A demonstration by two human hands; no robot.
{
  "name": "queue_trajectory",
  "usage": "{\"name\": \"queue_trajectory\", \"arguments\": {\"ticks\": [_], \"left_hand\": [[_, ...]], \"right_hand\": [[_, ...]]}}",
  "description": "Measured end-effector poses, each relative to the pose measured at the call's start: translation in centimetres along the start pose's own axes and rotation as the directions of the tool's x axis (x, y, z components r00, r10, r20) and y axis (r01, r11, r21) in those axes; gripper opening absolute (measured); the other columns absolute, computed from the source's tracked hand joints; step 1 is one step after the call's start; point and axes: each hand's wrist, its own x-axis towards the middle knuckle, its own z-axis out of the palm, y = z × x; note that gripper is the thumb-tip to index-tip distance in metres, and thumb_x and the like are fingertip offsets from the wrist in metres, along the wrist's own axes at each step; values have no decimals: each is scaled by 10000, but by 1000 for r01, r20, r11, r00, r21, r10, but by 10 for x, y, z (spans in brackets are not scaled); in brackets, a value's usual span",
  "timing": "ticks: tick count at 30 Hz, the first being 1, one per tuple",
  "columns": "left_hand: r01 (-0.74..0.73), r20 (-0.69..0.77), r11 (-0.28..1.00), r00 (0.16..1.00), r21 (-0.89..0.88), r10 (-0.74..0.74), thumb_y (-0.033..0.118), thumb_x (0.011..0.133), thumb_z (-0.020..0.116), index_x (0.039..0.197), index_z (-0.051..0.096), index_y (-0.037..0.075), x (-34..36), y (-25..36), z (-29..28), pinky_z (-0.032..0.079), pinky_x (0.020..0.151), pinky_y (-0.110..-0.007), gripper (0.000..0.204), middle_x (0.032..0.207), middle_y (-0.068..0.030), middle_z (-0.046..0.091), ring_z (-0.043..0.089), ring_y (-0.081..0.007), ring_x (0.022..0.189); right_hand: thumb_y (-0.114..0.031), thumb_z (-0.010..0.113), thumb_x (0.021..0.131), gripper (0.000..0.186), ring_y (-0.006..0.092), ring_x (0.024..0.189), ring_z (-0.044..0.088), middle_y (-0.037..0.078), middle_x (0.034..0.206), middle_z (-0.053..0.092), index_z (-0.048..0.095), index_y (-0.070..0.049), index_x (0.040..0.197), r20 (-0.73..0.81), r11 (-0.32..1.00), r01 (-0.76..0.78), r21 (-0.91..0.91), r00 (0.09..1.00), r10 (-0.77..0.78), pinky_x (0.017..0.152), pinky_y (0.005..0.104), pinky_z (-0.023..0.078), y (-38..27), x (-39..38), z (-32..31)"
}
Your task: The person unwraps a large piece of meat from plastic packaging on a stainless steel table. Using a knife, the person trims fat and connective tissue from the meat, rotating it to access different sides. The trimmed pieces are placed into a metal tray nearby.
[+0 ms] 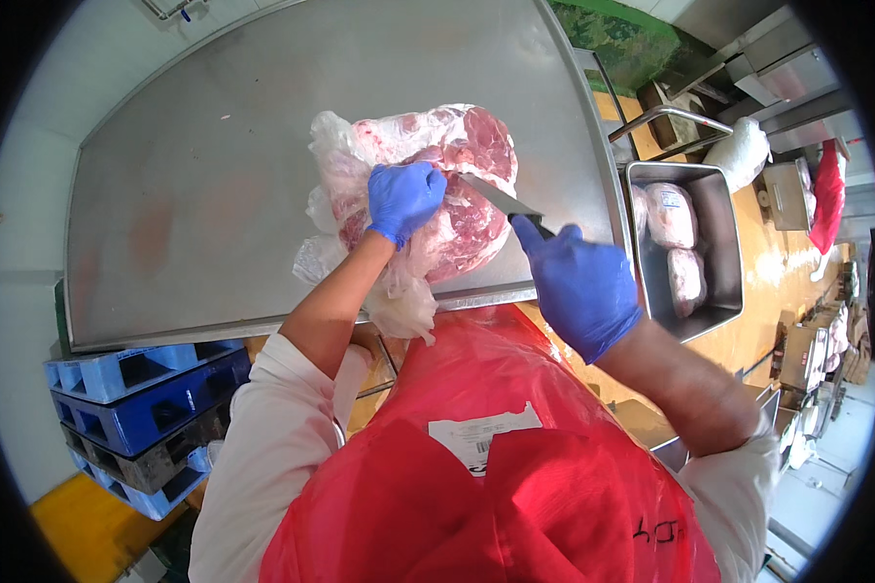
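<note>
A large slab of pale pink meat (462,233) with white fat lies on crumpled clear plastic (403,306) on the steel table (175,165). My left hand (402,199), in a blue glove, is closed on the middle of the meat. My right hand (578,291), also blue-gloved, grips a knife (496,194) by its black handle, index finger along it. The blade points left and up across the meat, its tip close to my left hand. A red apron covers my front.
A steel tub (719,282) of bagged meat pieces (671,214) stands right of the table, beside a metal rail. Stacked plastic pallets (146,398) sit at lower left. At far right are a person in red (826,189), a white sack (739,151) and several bins.
</note>
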Motion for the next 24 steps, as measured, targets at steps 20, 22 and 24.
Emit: {"name": "queue_trajectory", "arguments": {"ticks": [20,22,24], "left_hand": [[-43,-133,993,991,-112,28,254,924,682,719,718,101,-4,-2,4,498,653,-496,258,610,-147,644,641,-372,580],[-48,-136,994,990,-100,34,285,911,686,727,722,129,-3,-2,6,495,678,-481,244,594,-124,656,656,-350,578],[0,-112,990,994,-139,-16,285,908,680,718,720,114,0,2,9,514,677,-488,259,614,-143,659,664,-368,601]], "right_hand": [[-356,666,1010,258,374,741,735,156,835,760,812,-194,1149,212,985,7,171,976,-43,705,493,592,101,101,-19],[-369,672,1014,317,388,643,707,175,743,716,750,-225,1285,179,943,-178,281,975,131,633,499,578,89,39,30],[-331,696,1004,454,383,612,692,174,746,694,646,-260,1449,52,900,-248,359,968,246,584,509,559,69,-9,73]]}}
